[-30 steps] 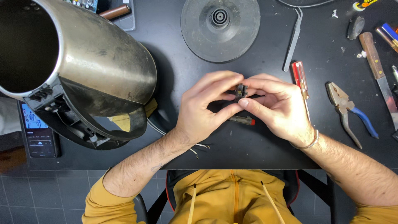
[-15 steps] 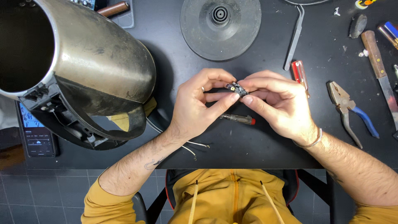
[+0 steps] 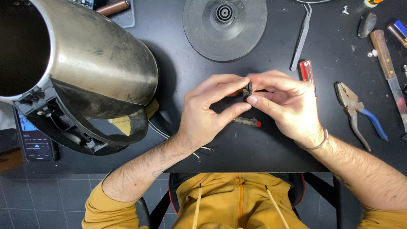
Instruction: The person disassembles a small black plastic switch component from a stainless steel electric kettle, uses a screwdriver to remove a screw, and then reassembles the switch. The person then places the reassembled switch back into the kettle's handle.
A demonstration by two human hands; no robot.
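right now both hands meet over the middle of the black table [image 3: 237, 152]. the left hand [image 3: 207, 114] and the right hand [image 3: 288, 106] pinch one small dark part [image 3: 247, 90] between them. the thumbs and first fingers are closed tight on it, and the other fingers curl loosely. the part sits up in the air, just above a thin see-through tester with a red tip [image 3: 246, 122] that lies on the table.

the part looks tiny, light and hard, maybe plastic with bits of metal. it would slip out easily, so it seems best held by its flat sides with the fingertips, like now. squeezing too hard could maybe bend its little bits.

most of the part is hidden by the fingers, so i cannot tell its full shape or what it is for.

a big metal kettle [image 3: 85, 72] lies tipped on its side to the left, and its top is cut off by the edge. thin wires [image 3: 199, 153] trail out from it, under the left wrist. a round grey base [image 3: 224, 25] sits above the hands. pliers with blue handles [image 3: 358, 112] lie well off to the right. a phone [image 3: 36, 142] peeks out under the kettle.
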